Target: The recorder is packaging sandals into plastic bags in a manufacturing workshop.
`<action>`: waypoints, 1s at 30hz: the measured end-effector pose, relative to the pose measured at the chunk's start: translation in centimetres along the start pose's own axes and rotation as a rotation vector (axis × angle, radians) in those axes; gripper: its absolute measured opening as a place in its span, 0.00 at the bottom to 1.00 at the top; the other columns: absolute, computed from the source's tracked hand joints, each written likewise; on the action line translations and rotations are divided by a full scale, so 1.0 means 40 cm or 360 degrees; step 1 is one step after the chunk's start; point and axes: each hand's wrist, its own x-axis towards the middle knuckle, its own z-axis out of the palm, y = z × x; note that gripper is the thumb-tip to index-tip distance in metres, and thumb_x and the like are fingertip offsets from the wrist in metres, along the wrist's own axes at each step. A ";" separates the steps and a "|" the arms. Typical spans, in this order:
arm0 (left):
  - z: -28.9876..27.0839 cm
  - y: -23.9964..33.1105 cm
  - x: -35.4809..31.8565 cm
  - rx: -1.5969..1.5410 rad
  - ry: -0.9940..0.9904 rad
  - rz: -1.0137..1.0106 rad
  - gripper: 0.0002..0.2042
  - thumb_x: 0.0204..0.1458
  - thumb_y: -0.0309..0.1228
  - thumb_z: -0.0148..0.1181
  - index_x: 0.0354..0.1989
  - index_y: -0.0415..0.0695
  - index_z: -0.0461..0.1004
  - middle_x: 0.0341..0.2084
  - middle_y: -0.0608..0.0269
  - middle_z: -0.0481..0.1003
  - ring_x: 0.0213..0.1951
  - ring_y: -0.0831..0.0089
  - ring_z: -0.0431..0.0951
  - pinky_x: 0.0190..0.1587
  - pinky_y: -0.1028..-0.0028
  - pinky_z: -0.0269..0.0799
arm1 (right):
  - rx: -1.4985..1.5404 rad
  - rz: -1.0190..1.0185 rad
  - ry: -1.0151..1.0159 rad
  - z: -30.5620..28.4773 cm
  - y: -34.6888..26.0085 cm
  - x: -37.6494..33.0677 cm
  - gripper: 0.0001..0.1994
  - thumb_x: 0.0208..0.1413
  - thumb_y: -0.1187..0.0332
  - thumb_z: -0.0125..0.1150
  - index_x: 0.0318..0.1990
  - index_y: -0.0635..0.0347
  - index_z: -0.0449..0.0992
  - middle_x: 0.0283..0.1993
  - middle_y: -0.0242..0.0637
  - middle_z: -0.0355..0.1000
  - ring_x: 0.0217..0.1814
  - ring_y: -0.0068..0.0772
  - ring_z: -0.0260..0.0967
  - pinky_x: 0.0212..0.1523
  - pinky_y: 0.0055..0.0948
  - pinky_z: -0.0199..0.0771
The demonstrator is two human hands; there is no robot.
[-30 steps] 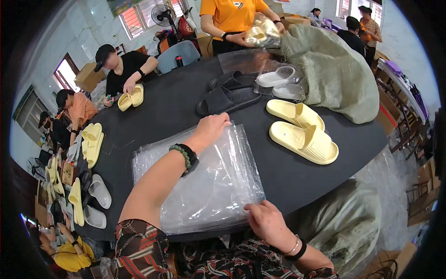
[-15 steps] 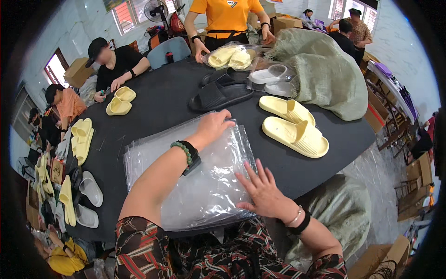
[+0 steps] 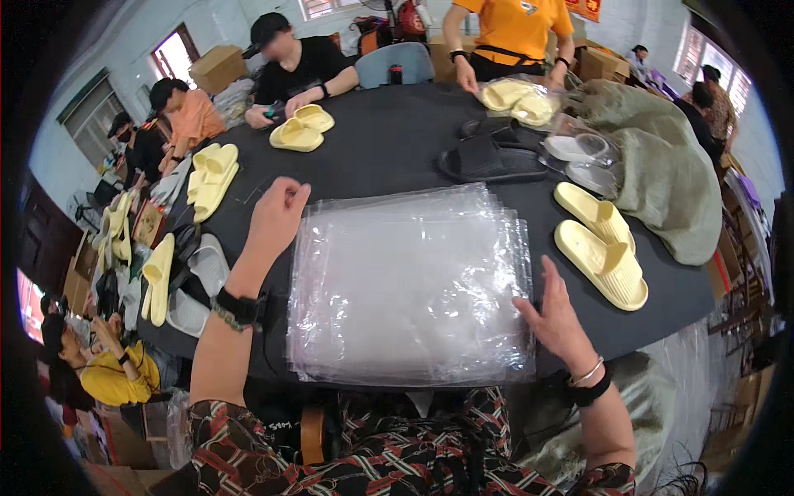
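Observation:
A stack of transparent plastic bags (image 3: pixel 405 289) lies flat on the black table in front of me, its edges slightly uneven. Just off the stack's far left corner is my left hand (image 3: pixel 277 215), its fingers curled in and nothing visible in them. My right hand (image 3: pixel 558 322) is open at the stack's right edge, thumb by the plastic and fingers pointing away from me. Beyond that hand, to the right, rests a pair of pale yellow slippers (image 3: pixel 604 256).
Black slides (image 3: pixel 492 159), bagged white slippers (image 3: pixel 579 153) and a green woven sack (image 3: pixel 670 174) occupy the far right. More yellow slippers (image 3: pixel 213 182) and grey slippers (image 3: pixel 208 263) line the left. Across the table, a person in orange (image 3: pixel 517 37) handles bagged yellow slippers (image 3: pixel 523 99).
My left hand has come off the bags' far edge to their left, its fingers curling. My right hand has shifted from on top to the right edge. The view has turned left.

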 end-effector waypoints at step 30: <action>0.171 0.203 -0.472 0.0393 -0.0939 0.0339 0.38 0.52 0.65 0.53 0.70 0.60 0.61 0.73 0.50 0.48 0.72 0.34 0.41 0.66 0.31 0.29 | -0.0880 -0.0840 -0.0501 0.167 -0.039 -0.024 0.40 0.59 0.36 0.50 0.73 0.47 0.53 0.77 0.56 0.41 0.78 0.68 0.36 0.70 0.66 0.43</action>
